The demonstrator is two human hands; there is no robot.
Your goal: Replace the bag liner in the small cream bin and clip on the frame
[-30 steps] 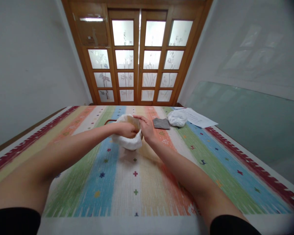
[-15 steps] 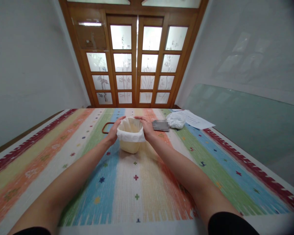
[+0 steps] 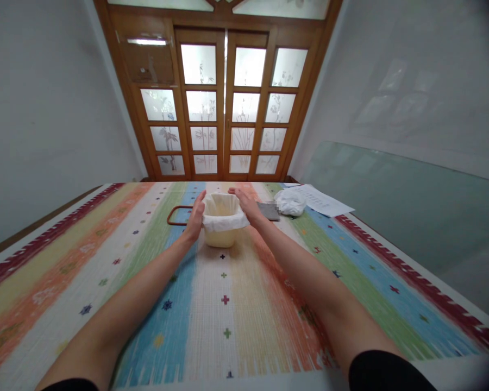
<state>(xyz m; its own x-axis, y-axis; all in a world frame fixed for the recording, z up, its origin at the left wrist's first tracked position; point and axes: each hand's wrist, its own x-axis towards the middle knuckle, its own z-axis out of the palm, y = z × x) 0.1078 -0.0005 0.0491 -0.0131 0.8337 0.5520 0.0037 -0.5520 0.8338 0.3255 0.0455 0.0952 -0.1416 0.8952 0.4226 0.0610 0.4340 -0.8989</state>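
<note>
A small cream bin (image 3: 220, 238) stands upright on the striped tablecloth (image 3: 228, 304), with a white bag (image 3: 225, 222) lining it and folded down over its rim. At the bin's left side is my left hand (image 3: 196, 216), fingers stretched out and pointing away, palm against or very near the liner. My right hand (image 3: 246, 205) lies along the right rim with its fingers extended. Neither hand is wrapped round the bin. A reddish-brown rounded frame (image 3: 175, 223) lies just left of my left hand, partly hidden behind it.
Right of my right hand lie a grey flat item (image 3: 269, 211), partly blurred out, and a crumpled white bag (image 3: 291, 202). Printed paper sheets (image 3: 324, 201) are behind them. A greenish glass panel (image 3: 391, 201) leans along the right wall. Wooden doors (image 3: 226, 108) stand beyond the table.
The bin has turned and shifted slightly right and away. My fingers have straightened and loosened around its rim, and my right hand has moved a little to the right. The view has tilted slightly.
</note>
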